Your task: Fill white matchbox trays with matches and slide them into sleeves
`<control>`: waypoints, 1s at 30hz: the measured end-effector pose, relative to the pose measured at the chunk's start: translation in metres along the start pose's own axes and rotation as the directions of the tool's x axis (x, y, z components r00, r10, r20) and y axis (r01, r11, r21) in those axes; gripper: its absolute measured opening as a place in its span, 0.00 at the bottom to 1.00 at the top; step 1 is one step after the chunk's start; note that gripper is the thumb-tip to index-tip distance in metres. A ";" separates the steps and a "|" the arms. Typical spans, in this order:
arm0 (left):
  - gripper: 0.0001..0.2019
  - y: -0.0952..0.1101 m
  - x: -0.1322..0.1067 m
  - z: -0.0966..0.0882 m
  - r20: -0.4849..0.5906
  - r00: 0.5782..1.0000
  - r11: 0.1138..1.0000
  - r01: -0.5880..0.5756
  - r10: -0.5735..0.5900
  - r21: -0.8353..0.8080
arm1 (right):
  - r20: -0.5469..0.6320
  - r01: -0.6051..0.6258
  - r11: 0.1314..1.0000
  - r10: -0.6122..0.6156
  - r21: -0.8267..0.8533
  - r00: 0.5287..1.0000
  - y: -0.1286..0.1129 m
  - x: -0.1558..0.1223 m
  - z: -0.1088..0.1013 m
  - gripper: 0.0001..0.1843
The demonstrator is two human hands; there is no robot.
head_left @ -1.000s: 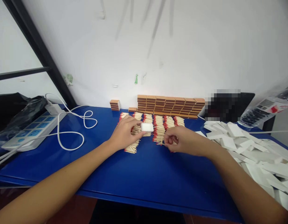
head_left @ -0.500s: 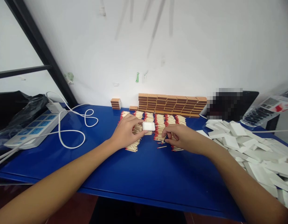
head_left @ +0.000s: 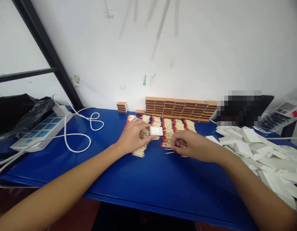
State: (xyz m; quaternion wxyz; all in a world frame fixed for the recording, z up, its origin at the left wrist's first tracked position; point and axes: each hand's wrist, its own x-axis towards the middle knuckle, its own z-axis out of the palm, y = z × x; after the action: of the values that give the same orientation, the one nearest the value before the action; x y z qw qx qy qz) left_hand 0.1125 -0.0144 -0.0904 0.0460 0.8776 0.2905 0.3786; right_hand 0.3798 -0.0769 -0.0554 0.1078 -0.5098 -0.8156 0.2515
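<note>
Between the thumb and fingers of my left hand is a small white matchbox tray, its hollow side facing me. I see no matches inside it. Rows of red-tipped matches lie side by side on the blue table beneath and behind my hands. My right hand is closed in a pinch low over the right-hand rows, covering part of them. Its fingertips are close to a few loose matches at the near end of a row. Whether a match is between them I cannot make out.
Stacked brown matchboxes line the wall, with a smaller stack to their left. A heap of white trays covers the right side, near a pixelated dark device. At left are a power strip and white cables.
The view has shifted slightly, moving everything a little to the right. My right hand's fingers have drawn closer together at the matches. My left hand keeps hold of the tray.
</note>
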 end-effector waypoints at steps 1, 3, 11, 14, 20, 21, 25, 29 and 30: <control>0.16 0.000 0.000 0.000 0.001 1.000 1.000 -0.001 0.001 0.002 | 0.021 0.000 1.000 0.000 0.008 1.000 -0.001 -0.001 0.000 0.04; 0.16 0.000 0.000 0.000 0.002 1.000 1.000 0.005 -0.005 0.001 | 0.064 -0.001 1.000 0.001 0.011 0.998 -0.003 -0.003 0.001 0.04; 0.16 0.002 0.000 0.001 0.009 1.000 1.000 0.013 -0.013 -0.025 | 0.057 -0.013 1.000 0.013 0.002 0.998 -0.002 -0.001 0.002 0.06; 0.16 0.002 0.000 0.000 0.014 1.000 1.000 0.017 -0.016 -0.023 | 0.071 -0.009 1.000 0.007 0.022 0.997 -0.001 0.000 0.002 0.09; 0.16 0.002 -0.001 0.000 0.019 1.000 1.000 0.013 -0.012 -0.014 | 0.077 -0.016 1.000 0.017 -0.017 0.997 0.005 -0.001 0.005 0.10; 0.16 0.002 -0.001 0.000 0.021 1.000 1.000 0.016 -0.015 -0.013 | 0.080 -0.015 1.000 0.016 -0.013 0.997 0.005 -0.002 0.005 0.10; 0.17 0.005 0.000 -0.001 0.030 1.000 1.000 0.000 -0.001 0.004 | 0.004 -0.001 0.996 0.000 0.090 1.000 0.000 -0.001 0.001 0.14; 0.16 0.011 0.000 -0.002 0.030 0.999 0.999 -0.044 0.044 0.012 | -0.312 0.079 0.993 -0.049 0.084 0.949 -0.009 0.004 0.005 0.15; 0.16 0.013 -0.001 -0.002 0.029 0.998 0.998 -0.058 0.058 0.006 | -0.364 0.096 0.994 -0.069 0.056 0.929 -0.011 0.006 0.008 0.14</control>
State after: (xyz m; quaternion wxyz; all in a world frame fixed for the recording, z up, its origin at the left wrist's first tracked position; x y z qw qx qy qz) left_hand 0.1172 -0.0257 -0.0856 0.0362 0.8912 0.2656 0.3660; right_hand 0.3649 -0.0782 -0.0573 0.2850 -0.5084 -0.7928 0.1780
